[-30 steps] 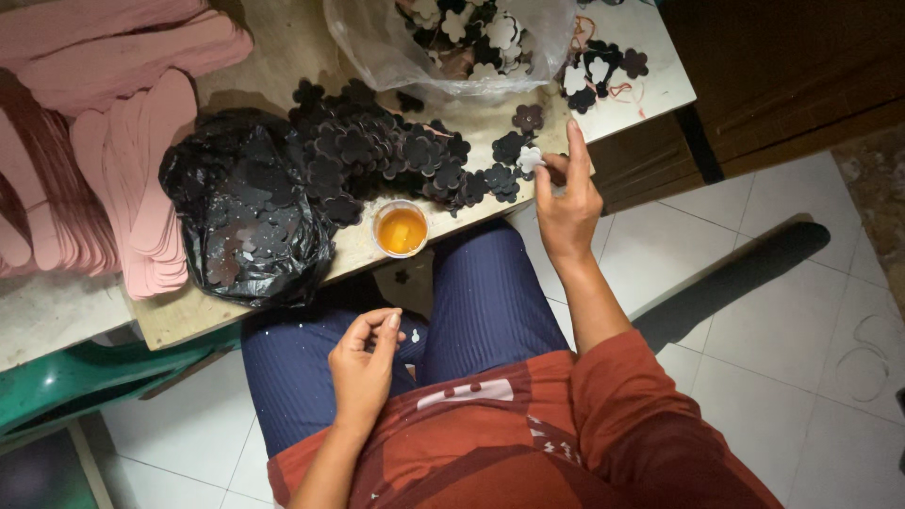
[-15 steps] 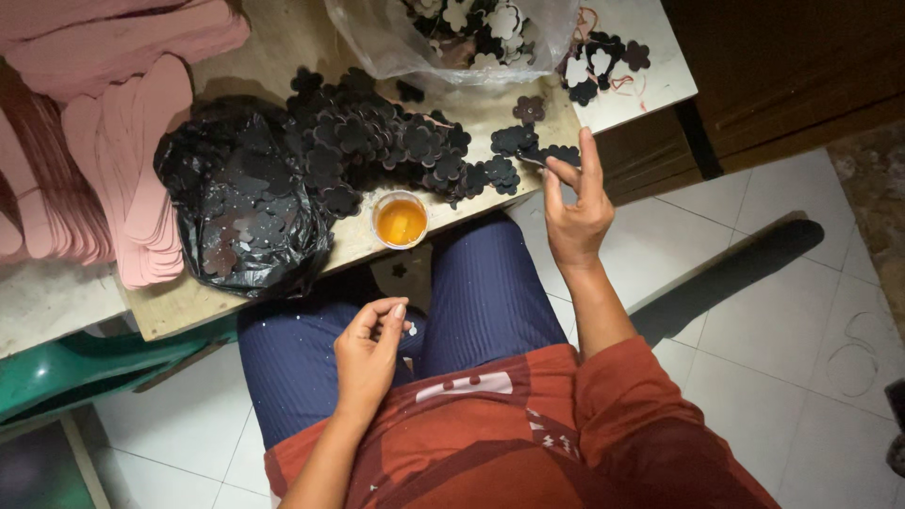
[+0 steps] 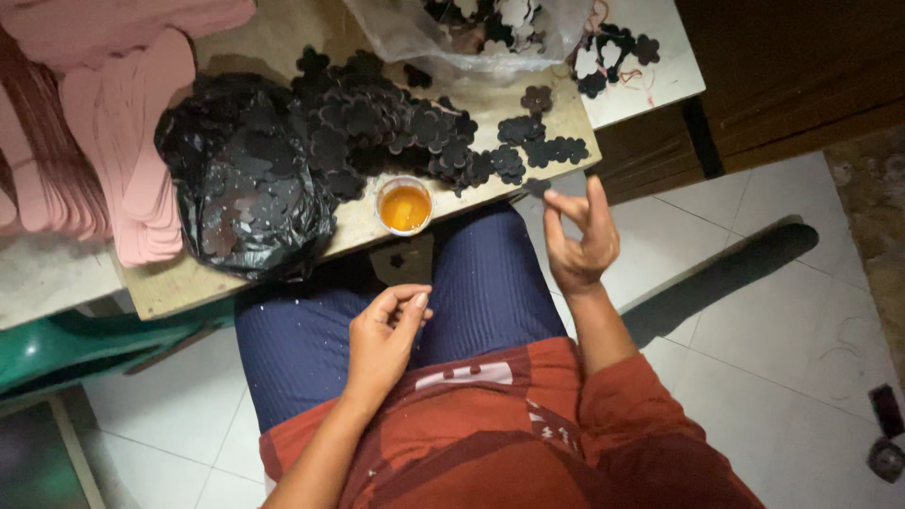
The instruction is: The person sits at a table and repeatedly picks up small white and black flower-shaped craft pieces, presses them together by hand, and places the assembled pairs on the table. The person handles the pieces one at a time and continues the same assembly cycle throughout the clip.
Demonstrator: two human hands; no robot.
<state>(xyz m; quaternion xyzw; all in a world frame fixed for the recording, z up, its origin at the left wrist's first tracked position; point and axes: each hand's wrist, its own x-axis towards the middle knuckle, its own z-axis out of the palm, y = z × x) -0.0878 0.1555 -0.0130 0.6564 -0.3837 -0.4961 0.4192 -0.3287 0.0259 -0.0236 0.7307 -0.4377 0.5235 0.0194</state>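
My right hand (image 3: 580,240) is raised just off the table's front edge and pinches a small black flower cutout (image 3: 538,187) between thumb and forefinger. More black flower cutouts (image 3: 396,132) lie heaped on the wooden tabletop (image 3: 170,283) just beyond it. A small cup of orange liquid (image 3: 405,205) stands at the table's edge, between my two hands. My left hand (image 3: 386,330) rests over my lap on the blue trousers, fingers curled against the thumb. Anything inside it is hidden.
A black plastic bag (image 3: 240,203) of cutouts sits left of the cup. Pink sole-shaped pieces (image 3: 141,141) are stacked at far left. A clear bag (image 3: 471,28) with black and white cutouts lies at the back. A green chair (image 3: 57,349) stands lower left on the white tile floor (image 3: 782,311).
My right hand has drawn back from the cutouts at the table's edge toward my lap, carrying one black cutout. My left hand has hardly moved.
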